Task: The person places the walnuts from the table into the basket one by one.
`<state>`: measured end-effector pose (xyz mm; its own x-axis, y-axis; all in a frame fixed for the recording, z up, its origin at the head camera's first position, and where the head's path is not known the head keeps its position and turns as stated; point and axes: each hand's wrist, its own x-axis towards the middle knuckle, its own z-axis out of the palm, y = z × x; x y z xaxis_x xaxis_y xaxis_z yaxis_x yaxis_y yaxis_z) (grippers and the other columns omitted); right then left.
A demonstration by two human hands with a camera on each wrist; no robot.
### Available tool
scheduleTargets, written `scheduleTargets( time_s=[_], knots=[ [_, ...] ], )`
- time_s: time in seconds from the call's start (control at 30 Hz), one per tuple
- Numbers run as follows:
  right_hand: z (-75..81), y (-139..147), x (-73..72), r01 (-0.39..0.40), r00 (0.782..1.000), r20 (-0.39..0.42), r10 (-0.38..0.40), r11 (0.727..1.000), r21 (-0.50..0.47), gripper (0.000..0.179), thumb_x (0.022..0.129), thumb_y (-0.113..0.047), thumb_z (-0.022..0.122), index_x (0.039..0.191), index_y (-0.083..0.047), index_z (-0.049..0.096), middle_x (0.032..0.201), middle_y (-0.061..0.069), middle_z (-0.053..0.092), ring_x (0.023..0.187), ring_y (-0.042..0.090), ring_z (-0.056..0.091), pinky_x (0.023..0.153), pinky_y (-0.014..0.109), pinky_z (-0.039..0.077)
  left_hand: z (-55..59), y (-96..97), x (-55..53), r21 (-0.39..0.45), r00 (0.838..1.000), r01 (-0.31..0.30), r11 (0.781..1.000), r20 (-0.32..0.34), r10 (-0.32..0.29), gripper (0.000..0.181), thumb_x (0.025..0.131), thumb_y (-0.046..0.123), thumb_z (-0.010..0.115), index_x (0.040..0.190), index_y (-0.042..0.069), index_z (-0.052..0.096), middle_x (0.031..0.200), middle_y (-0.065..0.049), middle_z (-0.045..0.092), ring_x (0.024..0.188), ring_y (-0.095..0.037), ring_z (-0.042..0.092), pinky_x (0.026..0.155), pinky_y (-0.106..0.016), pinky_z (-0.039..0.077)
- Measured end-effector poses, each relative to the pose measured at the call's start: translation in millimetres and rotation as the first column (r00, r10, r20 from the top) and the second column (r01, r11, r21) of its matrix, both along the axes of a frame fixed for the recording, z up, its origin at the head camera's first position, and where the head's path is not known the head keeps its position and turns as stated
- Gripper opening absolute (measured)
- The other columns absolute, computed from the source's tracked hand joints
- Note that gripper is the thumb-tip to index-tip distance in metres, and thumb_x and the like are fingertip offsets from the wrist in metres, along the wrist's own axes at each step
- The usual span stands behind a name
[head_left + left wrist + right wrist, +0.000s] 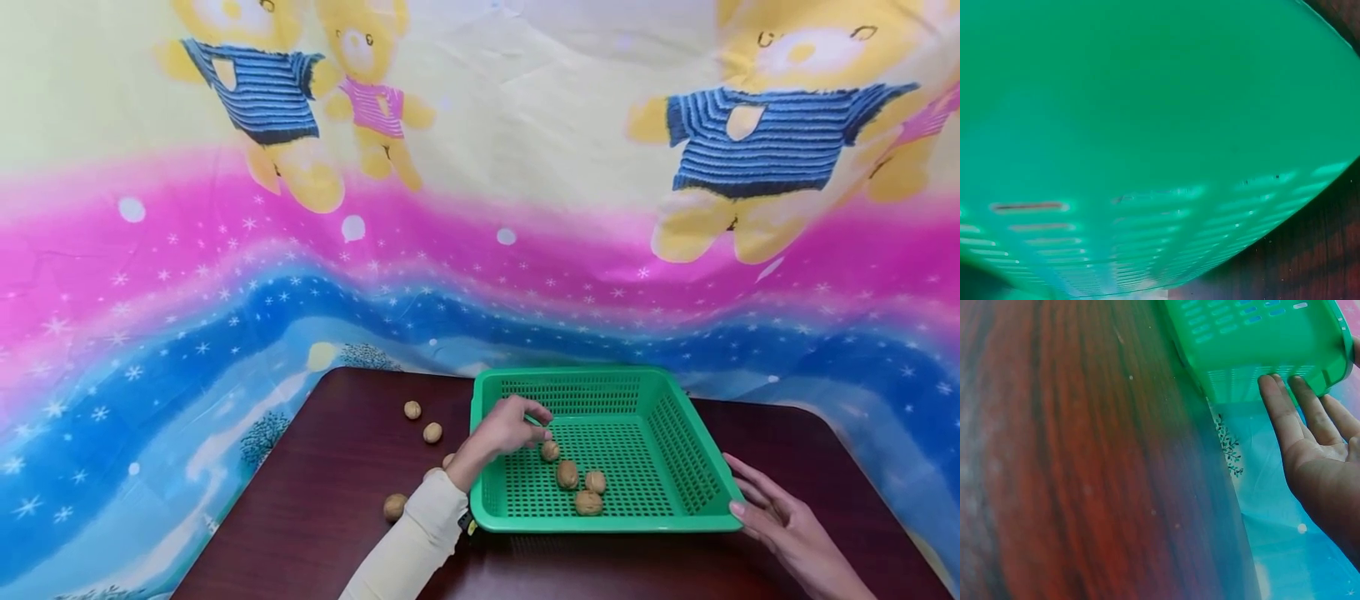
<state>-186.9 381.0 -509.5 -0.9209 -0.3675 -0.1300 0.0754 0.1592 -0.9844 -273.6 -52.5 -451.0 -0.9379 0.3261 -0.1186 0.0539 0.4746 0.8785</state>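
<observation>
A green plastic basket (pixel 607 523) with slotted walls and floor stands on the table. Several walnuts (pixel 567 475) lie inside it, toward the left and front. My left hand (pixel 513 427) reaches over the basket's left rim, thumb and fingers apart, just above one walnut (pixel 551 451). At the right front corner, my right hand (pixel 780 517) holds the basket, thumb on the rim and fingers along the outside wall. In the right wrist view, those fingers (pixel 1279 412) extend against the slotted side. The left wrist view is filled by the basket's outer wall (pixel 1147 94).
More walnuts (pixel 432 432) lie on the dark wood table (pixel 315 483) left of the basket, some partly hidden by the left forearm. A cloth (pixel 480 275) printed with bears hangs behind the table and along its sides.
</observation>
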Motion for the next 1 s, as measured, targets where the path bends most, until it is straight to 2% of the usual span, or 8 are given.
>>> scheduleTargets(
  time_s=[0.23,0.33,0.5,0.6,0.67,0.73,0.87,1.0],
  knots=[
    [-1.5,1.7,2.4,-0.029,0.999,-0.029,0.027,0.998,-0.064,0.066,0.119,-0.015,0.04,0.175,-0.024,0.006,0.146,-0.037,0.054,0.127,-0.01,0.063,0.101,0.029,0.06,-1.7,-0.3,-0.8,0.0,1.0,0.015,1.0,-0.011,-0.015,0.029,0.1,0.013,0.077,0.129,0.012,0.077,0.126,-0.009,0.075,0.102,-0.04,0.076,0.089,-0.055,0.062],
    [-1.4,1.5,2.6,-0.03,0.999,-0.025,0.029,0.998,-0.062,0.067,0.119,-0.015,0.04,0.175,-0.025,0.006,0.146,-0.037,0.054,0.128,-0.011,0.063,0.102,0.028,0.06,-1.0,-1.8,-0.1,0.044,1.0,0.02,0.999,-0.022,-0.019,0.028,0.1,0.015,0.078,0.128,0.014,0.078,0.125,-0.01,0.076,0.103,-0.04,0.076,0.086,-0.055,0.061],
    [-0.9,0.7,2.0,-0.025,1.0,-0.015,0.024,0.998,-0.055,0.067,0.119,-0.017,0.041,0.175,-0.025,0.004,0.145,-0.039,0.053,0.126,-0.013,0.062,0.102,0.026,0.059,6.1,-11.0,5.5,0.126,0.996,0.043,0.991,-0.082,-0.032,0.028,0.102,0.018,0.076,0.129,0.016,0.078,0.13,-0.012,0.076,0.103,-0.025,0.077,0.09,-0.049,0.063],
    [-1.8,0.8,1.8,-0.045,0.999,-0.021,0.044,0.996,-0.072,0.069,0.119,-0.016,0.04,0.175,-0.023,0.001,0.145,-0.04,0.052,0.127,-0.014,0.061,0.103,0.025,0.058,14.9,-23.8,12.4,0.128,0.988,0.055,0.99,-0.148,-0.035,0.03,0.103,0.021,0.075,0.132,0.016,0.076,0.134,-0.011,0.074,0.107,-0.019,0.077,0.091,-0.04,0.064],
    [-2.2,0.5,1.9,-0.044,0.999,-0.03,0.042,0.996,-0.081,0.068,0.119,-0.014,0.04,0.175,-0.022,0.002,0.145,-0.039,0.053,0.127,-0.014,0.062,0.103,0.026,0.058,21.4,-34.7,17.2,0.129,0.982,0.049,0.99,-0.188,-0.024,0.031,0.104,0.021,0.074,0.134,0.016,0.075,0.136,-0.009,0.073,0.11,-0.02,0.076,0.09,-0.035,0.064],
    [-2.6,1.2,1.8,-0.059,0.998,-0.035,0.055,0.993,-0.106,0.069,0.119,-0.013,0.039,0.175,-0.022,0.001,0.146,-0.039,0.053,0.127,-0.012,0.062,0.104,0.026,0.058,27.8,-46.8,21.9,0.14,0.978,0.032,0.99,-0.209,-0.002,0.033,0.104,0.022,0.074,0.136,0.015,0.074,0.138,-0.009,0.072,0.113,-0.023,0.075,0.091,-0.036,0.064],
    [-2.5,1.1,1.5,-0.062,0.997,-0.042,0.057,0.99,-0.126,0.068,0.119,-0.011,0.038,0.175,-0.023,0.003,0.147,-0.037,0.054,0.129,-0.009,0.064,0.104,0.028,0.059,34.0,-71.7,30.4,0.177,0.979,-0.018,0.984,-0.197,0.054,0.037,0.104,0.02,0.074,0.14,0.013,0.071,0.142,-0.013,0.07,0.119,-0.032,0.073,0.093,-0.043,0.063],
    [-1.9,0.6,1.3,-0.067,0.998,-0.025,0.065,0.988,-0.137,0.068,0.119,-0.012,0.038,0.175,-0.024,0.002,0.147,-0.036,0.055,0.129,-0.007,0.064,0.105,0.028,0.059,32.3,-94.5,37.4,0.216,0.981,-0.07,0.974,-0.16,0.106,0.042,0.103,0.019,0.074,0.143,0.007,0.068,0.143,-0.021,0.068,0.123,-0.034,0.071,0.096,-0.045,0.063]
  ],
)
